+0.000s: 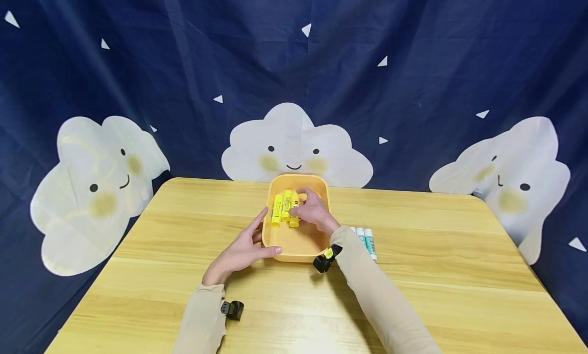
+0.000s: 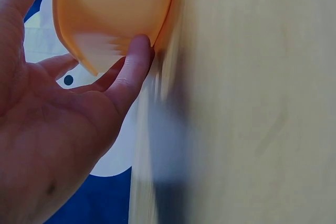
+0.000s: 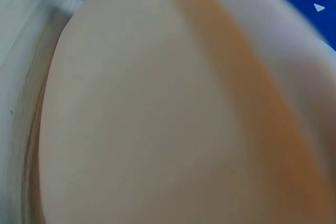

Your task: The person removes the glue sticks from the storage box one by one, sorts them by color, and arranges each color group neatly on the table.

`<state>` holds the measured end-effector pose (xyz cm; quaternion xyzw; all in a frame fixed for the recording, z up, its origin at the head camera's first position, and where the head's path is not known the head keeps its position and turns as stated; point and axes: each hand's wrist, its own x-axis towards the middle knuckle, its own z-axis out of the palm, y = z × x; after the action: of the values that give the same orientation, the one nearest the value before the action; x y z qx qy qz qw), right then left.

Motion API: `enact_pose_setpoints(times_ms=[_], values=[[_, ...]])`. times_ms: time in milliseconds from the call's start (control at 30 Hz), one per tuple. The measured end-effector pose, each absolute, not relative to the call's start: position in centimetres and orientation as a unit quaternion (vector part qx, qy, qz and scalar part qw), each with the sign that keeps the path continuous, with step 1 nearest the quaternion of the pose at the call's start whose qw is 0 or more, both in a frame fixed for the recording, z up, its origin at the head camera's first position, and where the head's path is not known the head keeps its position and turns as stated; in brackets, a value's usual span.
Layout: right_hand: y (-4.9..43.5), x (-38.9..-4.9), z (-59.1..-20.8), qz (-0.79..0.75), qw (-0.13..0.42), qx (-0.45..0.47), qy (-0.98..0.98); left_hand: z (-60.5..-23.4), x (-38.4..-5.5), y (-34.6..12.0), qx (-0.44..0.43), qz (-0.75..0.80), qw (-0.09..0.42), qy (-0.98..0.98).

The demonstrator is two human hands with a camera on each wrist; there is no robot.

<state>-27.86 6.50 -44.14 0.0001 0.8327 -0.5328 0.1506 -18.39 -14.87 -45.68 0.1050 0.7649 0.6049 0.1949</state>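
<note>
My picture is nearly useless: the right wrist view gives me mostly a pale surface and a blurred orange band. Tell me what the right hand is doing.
Observer: In the head view, the right hand grips the rightmost yellow tube inside the orange bin.
Operator: Count what lies in there.
Observer: Three yellow tubes show, side by side.
Operator: Now describe the bin's left side.
Observer: The left hand rests against it, thumb and forefinger spread apart.
</note>
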Motion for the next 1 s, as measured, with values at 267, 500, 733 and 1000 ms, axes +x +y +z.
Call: enact_pose_setpoints(times_ms=[267, 500, 733, 1000], values=[[6.7, -27.7, -43.7, -0.570, 0.158, -0.008, 0.806, -45.7, -18.5, -14.8, 0.106, 0.609, 0.197, 0.761], [7.1, -27.5, -43.2, -0.616, 0.166, -0.020, 0.770, -45.7, -18.5, -14.7, 0.113, 0.612, 0.195, 0.758], [8.0, -27.0, -42.1, -0.602, 0.142, -0.037, 0.785, -45.7, -18.4, -14.7, 0.105, 0.611, 0.193, 0.760], [9.7, -26.2, -40.3, -0.588, 0.126, -0.046, 0.797, -45.5, -18.2, -14.7, 0.096, 0.605, 0.185, 0.768]])
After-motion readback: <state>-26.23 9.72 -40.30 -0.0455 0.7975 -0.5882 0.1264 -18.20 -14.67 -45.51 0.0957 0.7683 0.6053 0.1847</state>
